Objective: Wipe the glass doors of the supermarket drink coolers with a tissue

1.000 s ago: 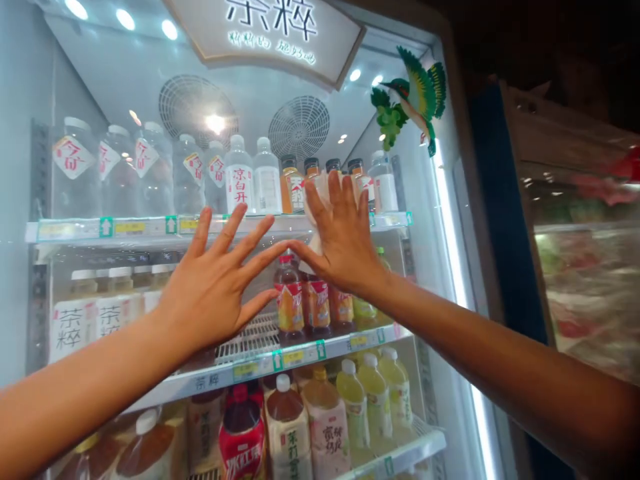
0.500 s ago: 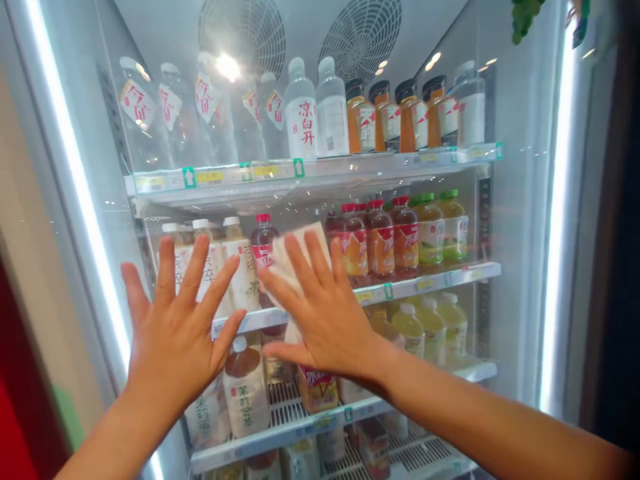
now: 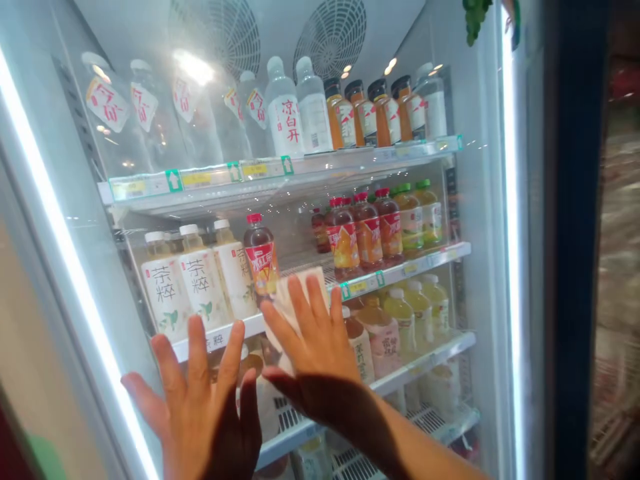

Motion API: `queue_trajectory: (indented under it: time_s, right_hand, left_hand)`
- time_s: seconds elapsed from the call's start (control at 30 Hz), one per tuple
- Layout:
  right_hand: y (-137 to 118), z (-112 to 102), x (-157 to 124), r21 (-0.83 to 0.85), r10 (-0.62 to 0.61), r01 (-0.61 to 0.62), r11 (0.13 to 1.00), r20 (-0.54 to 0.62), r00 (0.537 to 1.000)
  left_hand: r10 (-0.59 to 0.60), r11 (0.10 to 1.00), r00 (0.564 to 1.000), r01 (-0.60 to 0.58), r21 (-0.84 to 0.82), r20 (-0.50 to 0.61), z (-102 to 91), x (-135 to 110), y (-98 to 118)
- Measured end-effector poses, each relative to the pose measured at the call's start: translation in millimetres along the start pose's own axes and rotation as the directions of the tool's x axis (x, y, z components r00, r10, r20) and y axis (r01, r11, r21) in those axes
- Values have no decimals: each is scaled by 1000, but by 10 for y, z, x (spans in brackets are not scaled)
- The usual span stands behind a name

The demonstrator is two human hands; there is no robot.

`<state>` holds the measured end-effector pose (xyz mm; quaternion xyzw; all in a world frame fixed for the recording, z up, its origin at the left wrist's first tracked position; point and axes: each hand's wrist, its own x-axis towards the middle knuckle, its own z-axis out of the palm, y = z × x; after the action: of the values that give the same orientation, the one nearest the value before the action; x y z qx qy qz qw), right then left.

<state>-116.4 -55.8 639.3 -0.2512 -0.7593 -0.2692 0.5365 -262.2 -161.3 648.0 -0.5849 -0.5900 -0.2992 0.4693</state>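
My left hand (image 3: 200, 407) lies flat with fingers spread against the glass door (image 3: 480, 267) of a drinks fridge, low and to the left. My right hand (image 3: 313, 350) sits beside it, fingers stretched out, pressing a white cloth (image 3: 286, 300) flat onto the glass. The cloth's upper edge peeks above my fingertips. Behind the glass, at the level of my hands, stand white-labelled tea bottles (image 3: 200, 287) and a red-capped bottle (image 3: 260, 257).
Inside the fridge, three wire shelves hold several bottles: clear and orange ones on top (image 3: 345, 113), red-capped and green-capped juices (image 3: 370, 227) in the middle, yellow drinks (image 3: 415, 310) below. Lit strips run down the door's left frame (image 3: 75, 280) and right frame (image 3: 510, 233).
Both hands have slid down the glass, from the top shelf's level to below the middle shelf. The right hand kept the cloth pressed under it. My view has shifted left and down.
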Motion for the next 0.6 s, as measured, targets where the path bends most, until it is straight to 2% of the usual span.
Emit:
queue_trajectory:
  time_s: [0.1, 0.23, 0.43, 0.6]
  right_hand:
    - [19, -27, 68, -35, 71, -71, 997, -17, 997]
    - [201, -45, -123, -32, 86, -87, 996, -33, 996]
    - [986, -233, -183, -36, 125, -127, 991, -46, 991]
    - [1543, -308, -505, -24, 90, -92, 995, -71, 993]
  left_hand:
    - [-38, 999, 996, 35, -33, -85, 75, 23, 162]
    - [-70, 996, 993, 64, -64, -97, 189, 114, 422]
    - [-95, 983, 995, 88, -160, -33, 363, 306, 1046]
    - [-64, 988, 998, 63, -142, -2, 632, 491, 1712]
